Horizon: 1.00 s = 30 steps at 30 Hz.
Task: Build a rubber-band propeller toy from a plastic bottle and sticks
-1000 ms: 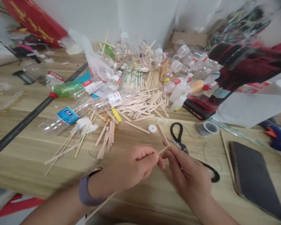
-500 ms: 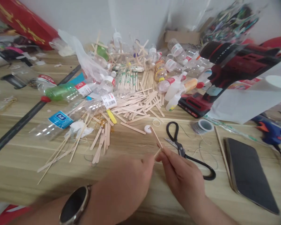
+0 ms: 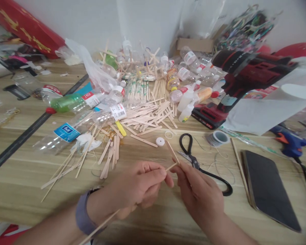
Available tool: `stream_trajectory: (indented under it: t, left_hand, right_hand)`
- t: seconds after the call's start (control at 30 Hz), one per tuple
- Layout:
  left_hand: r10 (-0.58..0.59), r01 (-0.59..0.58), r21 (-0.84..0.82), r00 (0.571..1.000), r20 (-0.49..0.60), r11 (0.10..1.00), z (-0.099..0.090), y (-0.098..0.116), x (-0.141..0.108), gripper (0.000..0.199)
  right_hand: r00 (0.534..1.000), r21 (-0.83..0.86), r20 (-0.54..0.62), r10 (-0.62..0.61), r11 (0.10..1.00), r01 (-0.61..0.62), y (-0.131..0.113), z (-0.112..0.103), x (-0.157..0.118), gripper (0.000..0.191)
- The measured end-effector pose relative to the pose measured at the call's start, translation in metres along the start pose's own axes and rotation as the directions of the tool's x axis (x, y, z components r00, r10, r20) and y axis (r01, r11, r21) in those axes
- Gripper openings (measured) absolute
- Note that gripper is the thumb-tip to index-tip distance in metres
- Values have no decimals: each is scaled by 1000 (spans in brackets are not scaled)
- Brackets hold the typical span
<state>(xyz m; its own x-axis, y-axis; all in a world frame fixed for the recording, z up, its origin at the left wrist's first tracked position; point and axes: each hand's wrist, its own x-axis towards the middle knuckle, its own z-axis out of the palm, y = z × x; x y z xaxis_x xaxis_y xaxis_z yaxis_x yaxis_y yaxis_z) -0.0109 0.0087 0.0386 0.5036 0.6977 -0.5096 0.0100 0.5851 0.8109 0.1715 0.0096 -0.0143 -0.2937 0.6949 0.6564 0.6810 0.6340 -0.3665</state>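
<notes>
My left hand is closed on a thin bamboo skewer. One end of the skewer sticks out past my fingertips to the right; the other runs down-left beneath my wrist. My right hand pinches a flat wooden craft stick, which points up and to the left. The skewer's tip meets the craft stick close to my right fingertips; whether it goes into a hole there I cannot tell. Just beyond lie a white plastic disc and black-handled scissors.
Loose craft sticks and plastic bottles crowd the back and left. Toward the right stand a red cordless drill and a wire spool. A phone and a blue glue gun lie at the right.
My left hand has rolled over, so its fingers show and the watch face has turned away. The skewer's long lower end has come into view. My right hand keeps nearly the same place.
</notes>
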Motion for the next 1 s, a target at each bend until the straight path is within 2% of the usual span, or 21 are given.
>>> stream_trajectory:
  t: [0.03, 0.07, 0.13, 0.17, 0.23, 0.3, 0.37, 0.4, 0.43, 0.47, 0.5, 0.57, 0.63, 0.67, 0.73, 0.8, 0.87, 1.0]
  left_hand:
    - [-7, 7, -38, 1000, 5, 999, 2, -1, 0, 30]
    - [11, -11, 1, 1000, -10, 1000, 3, -2, 0, 30]
    - [138, -109, 285, 987, -85, 952, 7, -5, -2, 33]
    - [232, -147, 476, 965, -124, 867, 8, -7, -4, 34]
    - [413, -131, 794, 896, -161, 593, 11, -13, -8, 31]
    - [515, -53, 944, 847, -131, 326, 15, -19, -11, 21]
    - [527, -4, 996, 849, -45, 90, 19, -23, -12, 30]
    - [503, 5, 1000, 864, -5, 2, 20, -24, -12, 36]
    - [471, 19, 999, 882, 5, -46, 21, -23, -12, 39]
    - [446, 32, 999, 895, -11, -40, 21, -21, -11, 37]
    - [434, 36, 999, 900, -42, 23, 21, -17, -10, 33]
    - [410, -16, 959, 906, -106, 284, 18, -8, -6, 31]
    - [352, -123, 797, 928, -118, 591, 13, 0, -1, 35]
    - [306, -153, 681, 946, -109, 716, 11, 2, 1, 35]
    - [209, -142, 479, 974, -90, 866, 8, 3, 4, 32]
    - [165, -119, 386, 982, -88, 915, 7, 1, 6, 32]
    - [162, -118, 369, 983, -91, 922, 7, -3, 5, 35]
    - [80, -56, 305, 995, -65, 951, 6, -6, 0, 38]
  right_hand:
    - [1000, -8, -1, -1, 1000, 1, 0, 0, 0, 25]
    - [1000, -11, 3, 7, 1000, -7, -1, -1, 0, 25]
    - [999, 1, 20, 34, 999, -34, -2, -1, 0, 24]
    - [999, 13, 27, 45, 999, -45, -2, -1, 0, 24]
    - [998, 35, 36, 52, 998, -53, -2, 0, 0, 23]
    - [998, 51, 35, 43, 998, -44, -1, 1, 0, 23]
    - [999, 62, 36, 29, 998, -31, -1, 1, 0, 23]
    - [999, 62, 35, 24, 998, -27, -1, 1, 0, 23]
    - [999, 54, 33, 25, 998, -27, -1, 1, 0, 23]
    - [999, 38, 32, 28, 999, -29, -1, 1, 0, 23]
    - [999, 16, 34, 29, 999, -29, -2, 0, 0, 25]
    - [999, -26, 30, 25, 999, -25, -5, 0, 1, 27]
    - [1000, -51, -4, 0, 999, 0, -7, 1, 3, 30]
    - [1000, -59, -23, -21, 998, 20, -7, 2, 4, 30]
    - [997, -65, -45, -62, 996, 59, -7, 3, 5, 28]
    - [994, -53, -42, -102, 994, 100, -6, 5, 5, 24]
    - [992, -18, -19, -124, 992, 123, -5, 6, 3, 22]
    - [986, 65, 46, -163, 985, 160, -5, 7, -4, 28]
